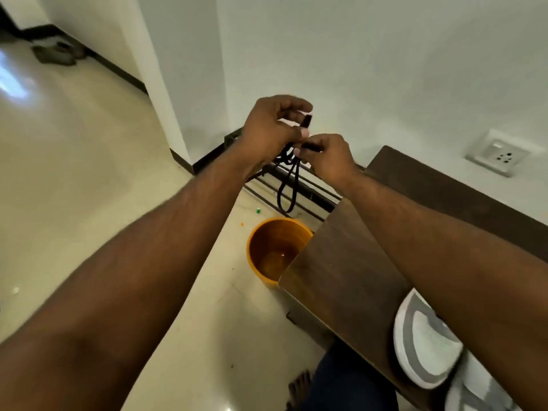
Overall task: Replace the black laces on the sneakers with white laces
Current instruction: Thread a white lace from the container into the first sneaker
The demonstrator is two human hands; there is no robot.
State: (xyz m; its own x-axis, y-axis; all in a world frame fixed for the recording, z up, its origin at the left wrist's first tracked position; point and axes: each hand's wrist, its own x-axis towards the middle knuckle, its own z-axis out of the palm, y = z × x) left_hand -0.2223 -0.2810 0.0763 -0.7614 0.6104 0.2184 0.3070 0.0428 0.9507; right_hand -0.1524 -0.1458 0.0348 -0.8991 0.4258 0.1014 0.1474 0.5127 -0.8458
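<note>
- Both arms are stretched out over the floor, and the black lace point(289, 179) hangs between the hands, clear of the shoes, its loop dangling above the orange bucket point(274, 250).
- The left hand point(271, 129) has its fingers curled round gathered turns of the lace; the right hand point(329, 157) pinches a strand just beside it.
- To my eye the lace is being bundled up; if either pinch slackens, the coil could spring loose and drop straight into the bucket below.
- A white and grey sneaker point(424, 348) lies on the near end of the dark wooden table point(350, 262), at the right, partly hidden under the right forearm; I cannot tell whether it is laced.
- No white lace shows anywhere.
- A metal rack point(311, 191) stands against the far wall behind the hanging loop, where the lace might snag.
- A wall socket point(498, 152) sits far right.
</note>
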